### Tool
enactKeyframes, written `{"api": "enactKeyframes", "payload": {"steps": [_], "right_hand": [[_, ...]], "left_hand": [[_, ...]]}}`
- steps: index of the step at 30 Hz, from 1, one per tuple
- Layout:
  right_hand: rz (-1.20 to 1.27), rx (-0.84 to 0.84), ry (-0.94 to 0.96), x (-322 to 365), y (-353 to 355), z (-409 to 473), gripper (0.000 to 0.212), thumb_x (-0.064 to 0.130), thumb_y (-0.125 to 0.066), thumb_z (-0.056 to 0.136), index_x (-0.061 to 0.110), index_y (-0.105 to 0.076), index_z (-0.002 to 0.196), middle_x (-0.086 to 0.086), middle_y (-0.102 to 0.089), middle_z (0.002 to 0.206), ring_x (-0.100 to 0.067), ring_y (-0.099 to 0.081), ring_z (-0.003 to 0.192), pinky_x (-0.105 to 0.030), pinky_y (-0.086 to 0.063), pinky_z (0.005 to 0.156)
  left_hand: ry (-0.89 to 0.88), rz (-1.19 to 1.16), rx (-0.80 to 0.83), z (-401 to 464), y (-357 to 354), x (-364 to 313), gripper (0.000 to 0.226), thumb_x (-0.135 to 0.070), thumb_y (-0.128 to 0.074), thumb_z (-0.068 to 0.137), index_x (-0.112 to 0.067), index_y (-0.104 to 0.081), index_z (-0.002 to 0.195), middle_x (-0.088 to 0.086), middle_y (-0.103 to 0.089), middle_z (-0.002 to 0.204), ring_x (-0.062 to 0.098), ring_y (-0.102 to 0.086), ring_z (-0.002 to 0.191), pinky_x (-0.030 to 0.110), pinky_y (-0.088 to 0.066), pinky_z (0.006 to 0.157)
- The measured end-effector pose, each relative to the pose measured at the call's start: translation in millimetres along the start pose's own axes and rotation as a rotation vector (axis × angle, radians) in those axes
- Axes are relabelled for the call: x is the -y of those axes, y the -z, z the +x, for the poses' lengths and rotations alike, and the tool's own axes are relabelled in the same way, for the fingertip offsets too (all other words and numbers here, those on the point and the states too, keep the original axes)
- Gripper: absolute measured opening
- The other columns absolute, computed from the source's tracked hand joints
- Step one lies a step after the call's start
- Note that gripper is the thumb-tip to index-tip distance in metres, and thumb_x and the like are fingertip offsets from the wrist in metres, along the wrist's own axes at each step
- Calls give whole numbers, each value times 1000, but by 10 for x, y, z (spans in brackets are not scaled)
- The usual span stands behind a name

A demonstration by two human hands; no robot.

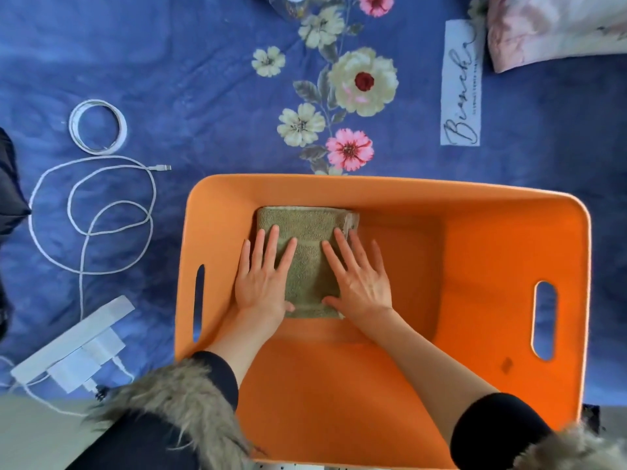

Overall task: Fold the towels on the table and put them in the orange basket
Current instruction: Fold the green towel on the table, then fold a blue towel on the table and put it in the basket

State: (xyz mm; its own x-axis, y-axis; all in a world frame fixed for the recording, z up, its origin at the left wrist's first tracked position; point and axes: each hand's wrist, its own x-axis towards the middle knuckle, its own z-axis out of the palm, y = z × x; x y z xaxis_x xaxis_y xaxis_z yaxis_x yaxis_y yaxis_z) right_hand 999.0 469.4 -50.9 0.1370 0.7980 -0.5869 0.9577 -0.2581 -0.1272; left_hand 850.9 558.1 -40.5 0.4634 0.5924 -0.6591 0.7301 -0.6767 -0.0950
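Inspection finds 1 folded olive-green towel [307, 262] lying flat on the floor of the orange basket [492, 266], tucked into the far-left corner against the left wall. That placement appears deliberate: it leaves the right part of the basket floor bare, presumably for further towels, though no other towel shows on the surface in this view. The left hand [263, 279] lies on the towel's left edge and the right hand [359, 279] on its right edge. Each grip is fully open, fingers straight and spread, palms down, holding nothing; the hands press rather than grasp. In my judgement this flat pressing serves to settle the fold and keep its layers from springing open once released. The thumbs sit near the towel's near edge, which likely steadies that end. Both forearms reach in over the near rim, sleeves in black with fur trim [176, 398]. The basket stands on a blue floral cloth [203, 62] covering the surface. Left of the basket, well apart from it, lie a loose white cable [91, 212], a coiled white cable [98, 127] and a white charger block [81, 357], none touching the basket. A pale floral cushion [556, 25] sits at the far right corner. The placing step looks all but complete; withdrawal should be straight up to avoid dragging the top layer.
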Motion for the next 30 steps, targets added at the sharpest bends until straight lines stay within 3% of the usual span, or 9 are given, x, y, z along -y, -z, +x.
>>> {"api": "enactKeyframes", "payload": {"steps": [7,12,18,26,30], "right_hand": [[20,30,-8,14,-11,18,104,56,-60,81,28,16,147,-2,23,155,-27,20,143,-53,14,111],[196,-46,-71,61,153,-267,86,46,-53,89,31,7,148,-3,13,158,-27,14,144,-53,5,114],[302,-174,-336,-5,535,-1016,73,50,-43,93,29,-1,149,-5,-5,159,-26,-3,146,-48,-6,116],[366,-446,-613,-144,1139,-2448,68,44,-47,91,29,-14,149,-4,-16,157,-25,-15,144,-46,-11,115],[393,-512,-790,-115,1067,-3239,66,47,-40,95,28,-9,150,-4,-15,157,-24,-14,145,-46,-12,115]], "left_hand": [[2,13,26,36,-22,-40,122,-58,-65,74,-23,32,138,11,34,150,29,26,141,45,19,110],[-44,-41,77,-26,160,-6,104,-56,-59,82,-27,17,146,11,26,154,29,19,143,46,9,115],[-228,-160,-71,-534,569,-42,71,-49,-39,94,-26,-1,150,8,11,158,27,10,145,47,-1,117],[-439,-351,-239,-1304,1403,-522,63,-43,-42,95,-25,-16,149,5,1,159,23,3,146,45,-7,117],[-589,-265,-374,-1744,1687,-938,63,-42,-44,94,-25,-18,149,5,-8,158,22,-3,146,42,-7,117]]}}
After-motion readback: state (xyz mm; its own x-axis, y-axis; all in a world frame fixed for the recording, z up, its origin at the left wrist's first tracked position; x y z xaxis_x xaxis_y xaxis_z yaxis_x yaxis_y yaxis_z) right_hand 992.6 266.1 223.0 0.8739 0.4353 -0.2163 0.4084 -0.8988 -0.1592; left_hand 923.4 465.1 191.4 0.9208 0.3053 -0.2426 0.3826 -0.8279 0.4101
